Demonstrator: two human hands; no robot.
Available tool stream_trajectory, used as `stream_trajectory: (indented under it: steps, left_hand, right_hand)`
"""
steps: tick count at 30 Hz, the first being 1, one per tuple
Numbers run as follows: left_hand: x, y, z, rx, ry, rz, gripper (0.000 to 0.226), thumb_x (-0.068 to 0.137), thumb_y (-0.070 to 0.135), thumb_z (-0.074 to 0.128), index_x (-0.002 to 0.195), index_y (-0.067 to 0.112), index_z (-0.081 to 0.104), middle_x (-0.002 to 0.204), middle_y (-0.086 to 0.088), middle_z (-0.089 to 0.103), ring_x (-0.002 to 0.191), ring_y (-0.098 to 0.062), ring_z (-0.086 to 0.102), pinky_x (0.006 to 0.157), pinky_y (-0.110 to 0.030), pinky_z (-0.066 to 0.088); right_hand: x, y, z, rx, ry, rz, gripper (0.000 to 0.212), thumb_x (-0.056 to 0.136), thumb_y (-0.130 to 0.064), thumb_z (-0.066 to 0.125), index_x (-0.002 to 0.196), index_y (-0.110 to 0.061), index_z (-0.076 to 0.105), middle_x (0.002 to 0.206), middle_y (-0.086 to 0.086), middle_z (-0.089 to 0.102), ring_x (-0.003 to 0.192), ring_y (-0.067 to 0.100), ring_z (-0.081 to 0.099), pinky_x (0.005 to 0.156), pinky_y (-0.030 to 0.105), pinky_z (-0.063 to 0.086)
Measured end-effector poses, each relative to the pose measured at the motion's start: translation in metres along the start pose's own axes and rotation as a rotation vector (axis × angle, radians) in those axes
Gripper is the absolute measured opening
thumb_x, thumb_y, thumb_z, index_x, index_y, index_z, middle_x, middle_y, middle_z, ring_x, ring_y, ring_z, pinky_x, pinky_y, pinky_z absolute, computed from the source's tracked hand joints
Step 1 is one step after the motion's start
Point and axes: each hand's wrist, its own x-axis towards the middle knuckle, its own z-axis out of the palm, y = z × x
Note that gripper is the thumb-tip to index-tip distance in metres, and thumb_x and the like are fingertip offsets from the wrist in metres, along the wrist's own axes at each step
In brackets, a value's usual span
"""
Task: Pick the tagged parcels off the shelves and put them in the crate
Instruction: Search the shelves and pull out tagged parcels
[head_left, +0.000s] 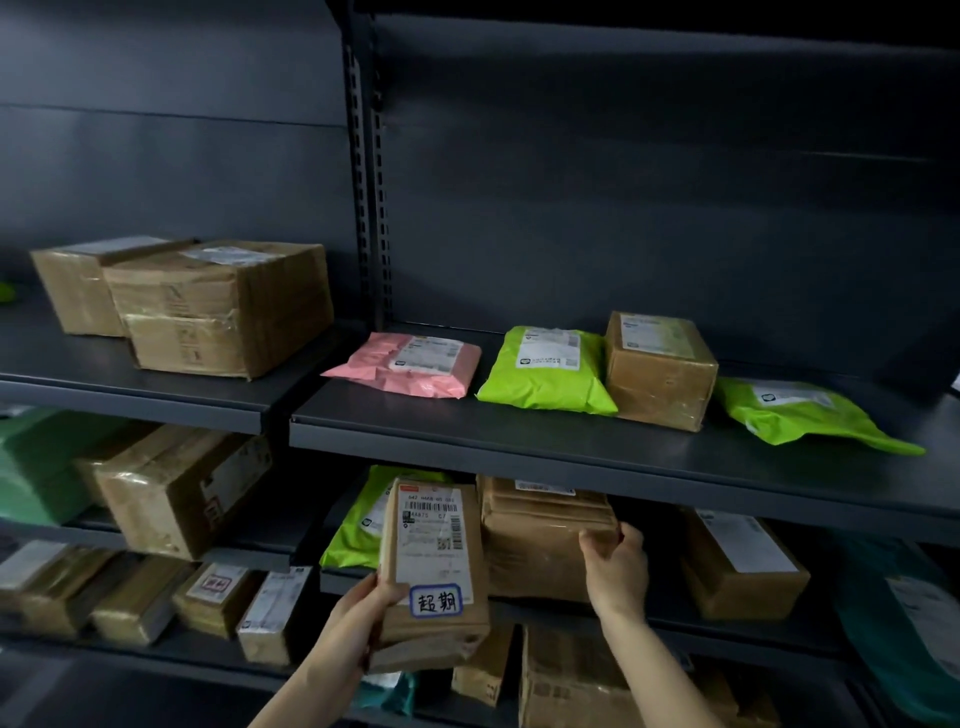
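Left hand (358, 616) grasps a flat brown cardboard parcel with blue-bordered tag (434, 566); right hand (618, 564) grips a larger brown taped box (540, 545) just beside it.

Pink mailer (410, 371) beside green mailer (545, 371)

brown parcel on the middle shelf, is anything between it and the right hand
Nothing visible: the right hand grips the brown parcel at its right edge. The tagged parcel in the left hand overlaps only its left side.
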Motion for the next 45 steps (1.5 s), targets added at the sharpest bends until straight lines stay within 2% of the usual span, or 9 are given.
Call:
stream_trajectory:
  steps: [3, 6, 13, 17, 20, 27, 35, 40, 45]
  left_hand:
    - [-0.004, 0.003, -0.017, 0.004, 0.000, -0.014, 0.022, 0.083, 0.014, 0.064, 0.104, 0.009, 0.062, 0.094, -0.021, 0.073, 0.093, -0.039, 0.066, 0.075, -0.042, 0.052]
    - [-0.003, 0.006, -0.037, 0.004, 0.005, -0.010, 0.024, 0.082, 0.016, 0.065, 0.105, 0.010, 0.062, 0.097, -0.021, 0.072, 0.095, -0.040, 0.065, 0.074, -0.042, 0.052]
    - [-0.006, 0.011, -0.081, -0.018, 0.011, -0.034, 0.024, 0.084, 0.014, 0.059, 0.108, 0.010, 0.059, 0.102, -0.024, 0.070, 0.099, -0.041, 0.063, 0.079, -0.045, 0.050]
    - [-0.002, 0.020, -0.111, 0.005, 0.021, -0.065, 0.030, 0.085, 0.012, 0.059, 0.114, 0.007, 0.055, 0.107, -0.026, 0.066, 0.103, -0.042, 0.059, 0.091, -0.049, 0.046]
    - [-0.001, 0.029, -0.134, 0.008, 0.004, -0.084, 0.027, 0.086, 0.012, 0.059, 0.112, 0.007, 0.055, 0.105, -0.024, 0.066, 0.100, -0.041, 0.060, 0.084, -0.047, 0.046]
    - [0.007, 0.044, -0.165, 0.075, -0.102, -0.105, 0.058, 0.054, 0.016, 0.078, 0.108, 0.010, 0.057, 0.101, -0.017, 0.067, 0.100, -0.036, 0.059, 0.083, -0.045, 0.045]
    - [0.018, 0.046, -0.152, 0.078, -0.154, -0.030, 0.014, 0.083, 0.011, 0.059, 0.097, 0.015, 0.060, 0.094, -0.013, 0.069, 0.092, -0.030, 0.061, 0.071, -0.038, 0.045]
    - [0.023, 0.043, -0.142, 0.057, -0.166, -0.065, 0.054, 0.062, 0.023, 0.067, 0.113, 0.010, 0.058, 0.112, -0.021, 0.066, 0.107, -0.038, 0.058, 0.100, -0.052, 0.041]
    - [0.019, 0.043, -0.140, 0.047, -0.143, -0.075, 0.065, 0.060, 0.022, 0.067, 0.122, 0.007, 0.054, 0.114, -0.022, 0.064, 0.108, -0.040, 0.058, 0.101, -0.053, 0.041]
  right_hand:
    - [-0.005, -0.004, 0.005, -0.059, 0.023, 0.004, 0.060, 0.088, -0.028, 0.060, 0.139, -0.010, 0.033, 0.134, 0.021, 0.042, 0.123, 0.038, 0.042, 0.098, 0.047, 0.043]
    - [-0.031, -0.003, 0.009, -0.204, 0.075, -0.124, 0.062, 0.089, -0.032, 0.058, 0.139, -0.005, 0.034, 0.133, 0.021, 0.044, 0.124, 0.034, 0.040, 0.100, 0.041, 0.039]
    - [-0.087, -0.006, 0.032, -0.317, 0.160, -0.280, 0.052, 0.084, -0.027, 0.064, 0.130, -0.006, 0.048, 0.128, 0.020, 0.051, 0.114, 0.031, 0.049, 0.087, 0.040, 0.047]
    - [-0.113, -0.012, 0.067, -0.251, 0.091, -0.440, 0.044, 0.085, -0.021, 0.064, 0.125, -0.007, 0.053, 0.122, 0.013, 0.054, 0.114, 0.027, 0.050, 0.089, 0.038, 0.047]
    - [-0.121, -0.016, 0.097, -0.329, 0.026, -0.540, 0.042, 0.088, -0.027, 0.060, 0.126, -0.011, 0.052, 0.122, 0.007, 0.055, 0.117, 0.022, 0.050, 0.095, 0.032, 0.044]
    - [-0.088, -0.019, 0.112, -0.634, 0.015, -0.422, 0.059, 0.093, -0.040, 0.046, 0.144, -0.016, 0.028, 0.142, 0.006, 0.037, 0.131, 0.020, 0.037, 0.106, 0.029, 0.036]
    - [-0.058, -0.002, 0.068, -0.758, 0.104, -0.302, 0.060, 0.093, -0.039, 0.046, 0.144, -0.015, 0.027, 0.143, 0.009, 0.035, 0.128, 0.022, 0.040, 0.099, 0.029, 0.043]
    - [-0.056, 0.000, 0.059, -0.764, 0.107, -0.323, 0.059, 0.093, -0.039, 0.048, 0.143, -0.013, 0.031, 0.138, 0.011, 0.042, 0.124, 0.023, 0.044, 0.098, 0.031, 0.045]
    - [-0.074, 0.000, 0.085, -0.693, 0.026, -0.472, 0.051, 0.092, -0.037, 0.050, 0.136, -0.011, 0.044, 0.124, 0.010, 0.052, 0.116, 0.025, 0.050, 0.094, 0.032, 0.046]
